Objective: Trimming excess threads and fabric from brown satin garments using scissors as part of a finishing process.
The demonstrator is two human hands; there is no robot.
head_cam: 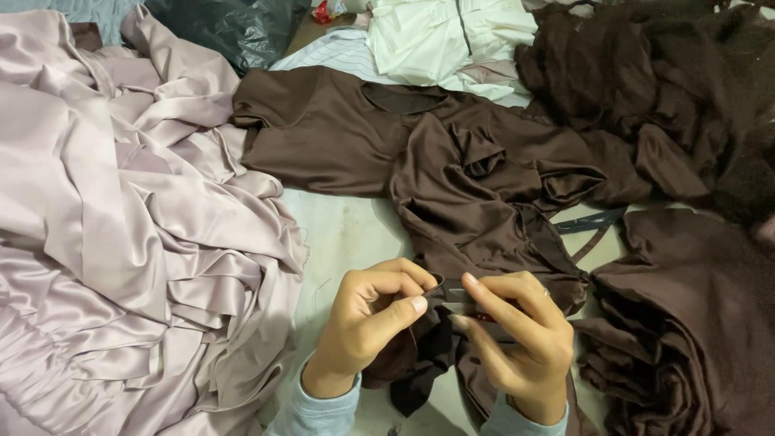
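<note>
- Two bare hands meet low in the head view, over a pale tabletop (347,234).
- Left hand (367,319): fingers curled in, thumb pressed to forefinger, pinching a fold of the dark brown satin garment (452,173).
- Right hand (517,339): fingers bent and close together, thumb and forefinger nipping the same fold just beside the left thumb; a small dark metal tool seems to lie under the fingers, kind unclear.
- Garment position: spread from the hands up across the table centre, neckline at the far end, lower edge bunched below the palms.
- Left of the hands: large heap of crumpled pale mauve satin cloth (121,242).
- Right: folded stack of dark brown fabric (686,323), near the right wrist.
- Far edge: white garments (436,36), black plastic bag (226,28).
- Dark scissors (589,220) lie on the table, apart from both hands.
</note>
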